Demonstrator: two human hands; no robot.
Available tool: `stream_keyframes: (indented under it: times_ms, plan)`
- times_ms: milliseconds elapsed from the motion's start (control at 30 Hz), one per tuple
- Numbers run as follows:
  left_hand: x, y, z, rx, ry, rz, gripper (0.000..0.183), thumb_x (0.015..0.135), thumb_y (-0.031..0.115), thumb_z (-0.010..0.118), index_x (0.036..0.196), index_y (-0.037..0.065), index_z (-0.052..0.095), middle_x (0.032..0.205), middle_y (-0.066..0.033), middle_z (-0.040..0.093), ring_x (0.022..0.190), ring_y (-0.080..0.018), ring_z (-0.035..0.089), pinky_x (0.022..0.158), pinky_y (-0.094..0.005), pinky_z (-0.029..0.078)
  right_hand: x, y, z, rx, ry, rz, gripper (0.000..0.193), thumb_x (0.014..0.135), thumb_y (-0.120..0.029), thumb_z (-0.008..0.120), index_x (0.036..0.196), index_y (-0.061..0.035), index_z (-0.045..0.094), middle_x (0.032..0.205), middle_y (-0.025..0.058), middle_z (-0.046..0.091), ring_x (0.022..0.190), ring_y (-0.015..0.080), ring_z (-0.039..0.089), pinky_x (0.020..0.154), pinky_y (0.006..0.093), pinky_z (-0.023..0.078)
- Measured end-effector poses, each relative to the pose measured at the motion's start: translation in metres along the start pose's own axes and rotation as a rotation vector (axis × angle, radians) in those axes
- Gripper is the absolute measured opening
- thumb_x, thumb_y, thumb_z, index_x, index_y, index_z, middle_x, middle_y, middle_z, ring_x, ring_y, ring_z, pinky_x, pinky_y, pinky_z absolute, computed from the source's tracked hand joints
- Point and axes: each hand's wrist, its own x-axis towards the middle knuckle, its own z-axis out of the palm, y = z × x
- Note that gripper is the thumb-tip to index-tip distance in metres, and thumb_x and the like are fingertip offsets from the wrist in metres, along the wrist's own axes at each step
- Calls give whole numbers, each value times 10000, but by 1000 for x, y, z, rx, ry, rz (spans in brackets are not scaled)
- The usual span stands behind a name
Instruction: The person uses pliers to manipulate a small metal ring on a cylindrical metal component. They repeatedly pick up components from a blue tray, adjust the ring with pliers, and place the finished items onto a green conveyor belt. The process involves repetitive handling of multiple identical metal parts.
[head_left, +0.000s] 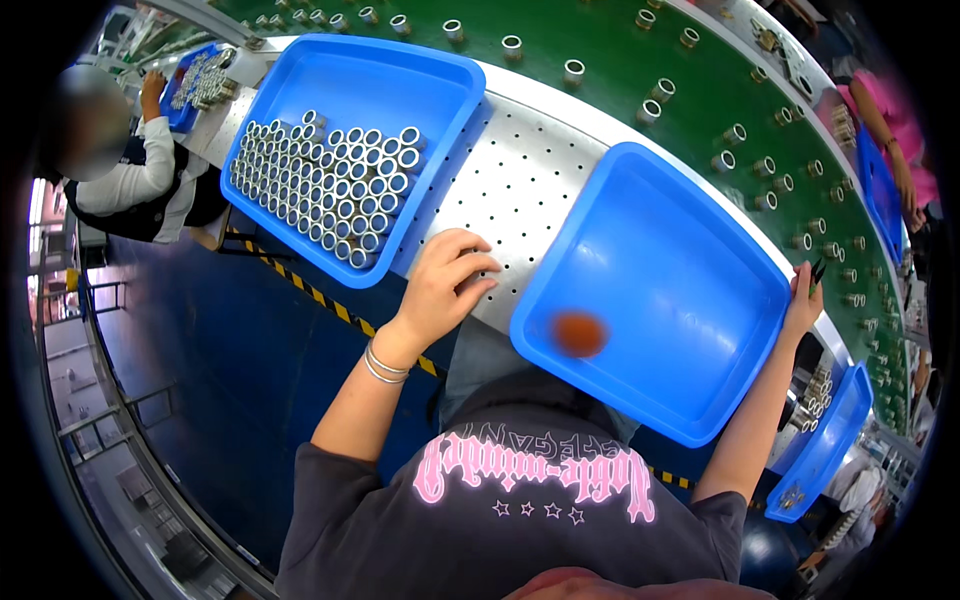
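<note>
My left hand (448, 285) hovers by the perforated metal worktop (505, 170), its fingers loosely bent and apart, with nothing visible in them. To its left, a blue tray (370, 58) holds many short metal sleeves (345, 187) standing close together in rows. On the right lies a second blue tray (660, 270) with no sleeves in it. A blurred orange-brown spot (579, 334) shows over its near left part; I cannot tell what it is. My right hand (803, 305) is at that tray's right edge, closed on black tweezers (818, 272) with their points upward.
Beyond the trays runs a green conveyor belt (600, 110) carrying scattered metal sleeves, with a pale metal rail (570, 103) along its near side. One co-worker (140, 165) sits at the far left; another, in pink (905, 140), is at the right. Another blue tray (825, 445) stands at the lower right.
</note>
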Motion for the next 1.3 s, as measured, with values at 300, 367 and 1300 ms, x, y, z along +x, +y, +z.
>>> stream_keyframes:
  times_ms: [300, 367, 1300]
  plan:
    - [-8, 11, -17, 107, -36, 41, 113, 660, -24, 652, 737, 14, 578, 841, -89, 604, 841, -271, 580, 761, -352, 443, -1, -1, 9, 23, 18, -35, 250, 875, -263, 595, 772, -36, 599, 577, -54, 446, 519, 19, 373, 478, 179, 258]
    - [-6, 16, -18, 38, 31, 15, 113, 684, -67, 623, 764, 1, 579, 824, -112, 611, 815, -272, 592, 750, -348, 458, -3, -2, 2, -77, 35, 29, 238, 864, -276, 602, 825, -42, 620, 632, -42, 509, 545, 24, 399, 498, 185, 299]
    - [36, 103, 59, 32, -148, 213, 219, 761, 49, 614, 979, 63, 627, 1090, -127, 567, 1077, -319, 506, 989, -461, 311, 6, -37, 18, -482, 47, -154, 195, 847, -223, 563, 948, -59, 596, 878, 167, 635, 825, 346, 598, 692, 394, 458]
